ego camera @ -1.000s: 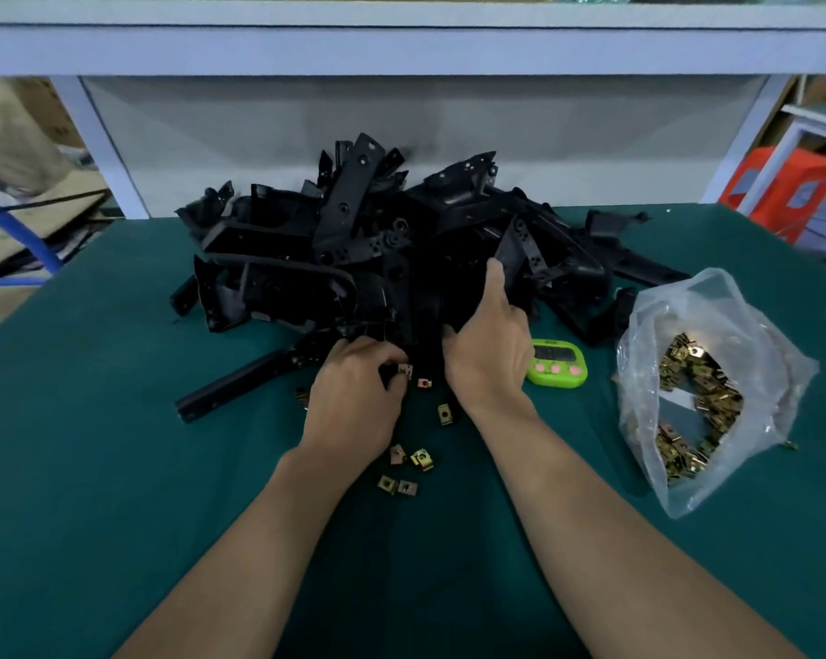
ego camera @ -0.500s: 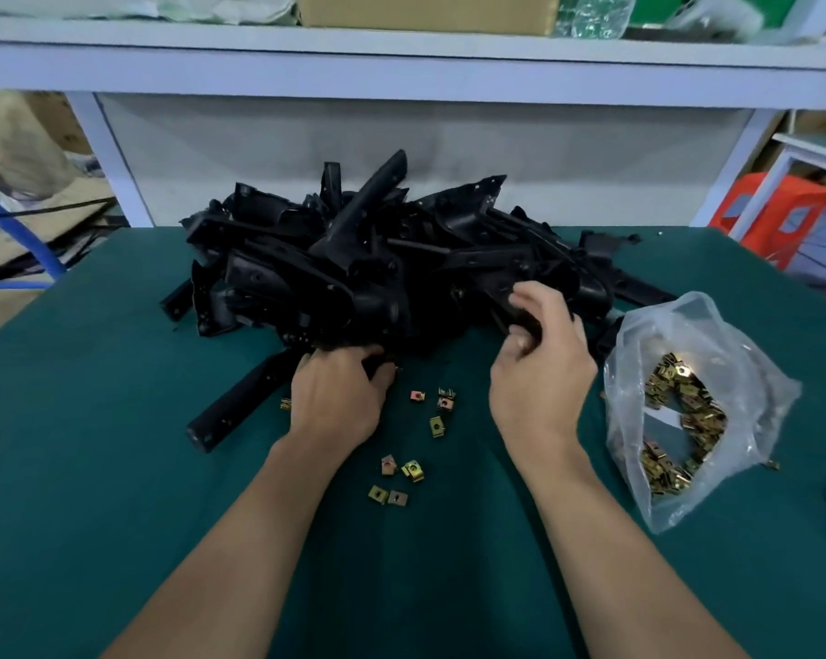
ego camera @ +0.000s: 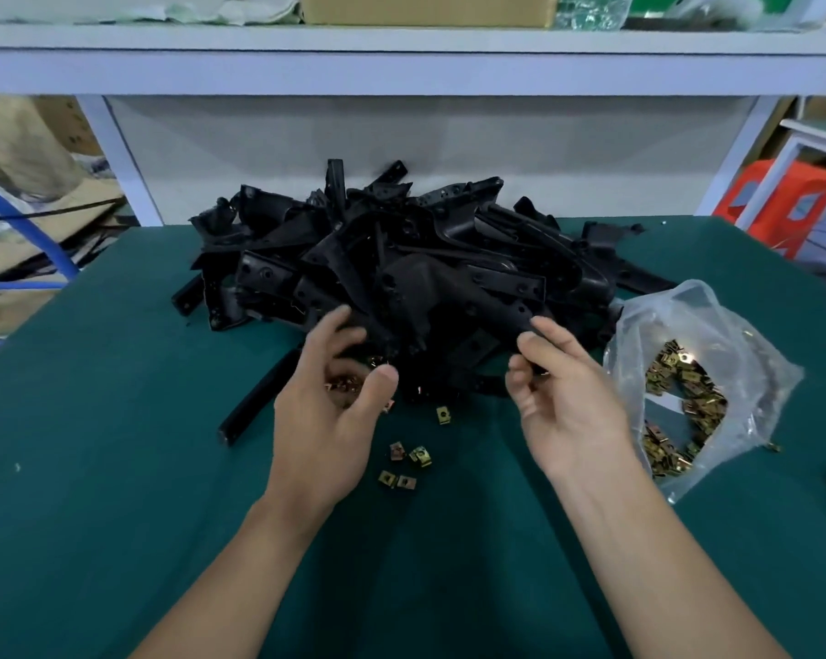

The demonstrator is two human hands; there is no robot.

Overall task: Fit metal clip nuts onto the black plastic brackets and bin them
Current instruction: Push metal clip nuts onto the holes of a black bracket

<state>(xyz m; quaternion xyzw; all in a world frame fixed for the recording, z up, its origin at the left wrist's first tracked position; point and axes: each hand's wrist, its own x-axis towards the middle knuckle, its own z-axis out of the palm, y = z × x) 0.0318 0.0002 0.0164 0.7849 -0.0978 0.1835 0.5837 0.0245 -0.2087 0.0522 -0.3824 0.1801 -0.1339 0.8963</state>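
A heap of black plastic brackets [ego camera: 401, 259] lies at the middle back of the green table [ego camera: 92, 444]. My right hand [ego camera: 568, 401] pinches the near end of one black bracket [ego camera: 492, 316] at the heap's front right. My left hand [ego camera: 325, 420] is raised at the heap's front edge, turned on its side. Its fingers are loosely cupped round several brass clip nuts [ego camera: 342, 387]. More loose clip nuts [ego camera: 404, 463] lie on the table between my hands. A clear plastic bag [ego camera: 715, 321] of clip nuts [ego camera: 682, 401] lies open to the right.
A long black bar [ego camera: 259, 397] lies slanted on the table, left of my left hand. A white shelf [ego camera: 401, 64] overhangs the table's back edge. An orange stool [ego camera: 781, 197] stands off the right side, and a blue hose [ego camera: 35, 230] off the left.
My left hand rose from the table's surface and turned on its side with clip nuts in it. My right hand closed on a bracket's end at the heap's front.
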